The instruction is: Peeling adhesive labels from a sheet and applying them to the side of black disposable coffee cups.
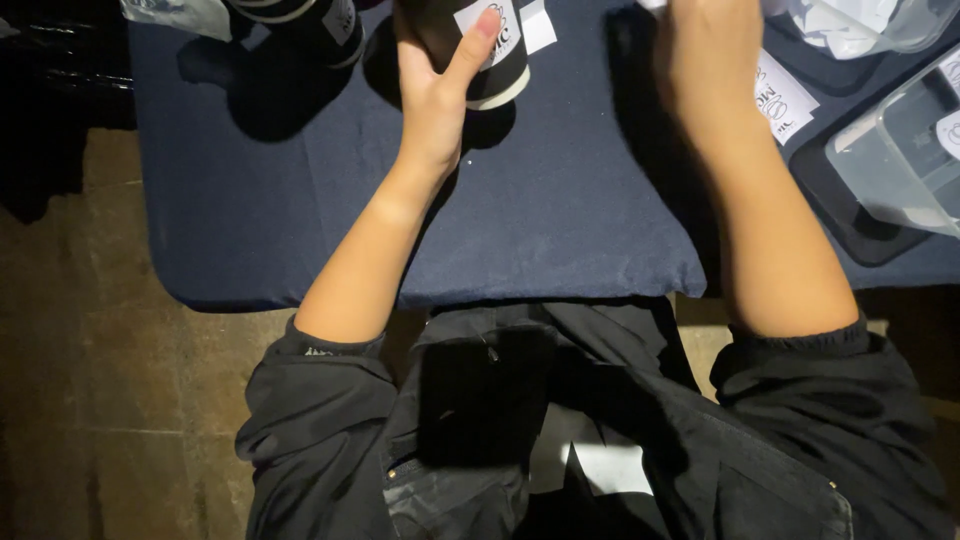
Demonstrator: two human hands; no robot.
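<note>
My left hand (440, 85) grips a black paper cup (500, 60) with a white label, held tilted above a dark blue cloth-covered table (560, 220); my thumb lies across the label. Near the top edge of the view my right hand (705, 60) hovers over the table, its fingers cut off by the frame, so I cannot see whether it holds anything. Both forearms are bare, with black sleeves pushed up to the elbows.
More black cups (320, 25) lie at the top left. White printed labels (780, 100) rest on a black tray (860, 225) at the right, beside clear plastic containers (900, 150). The table's front edge runs across mid-frame; a brown floor (110, 400) lies below left.
</note>
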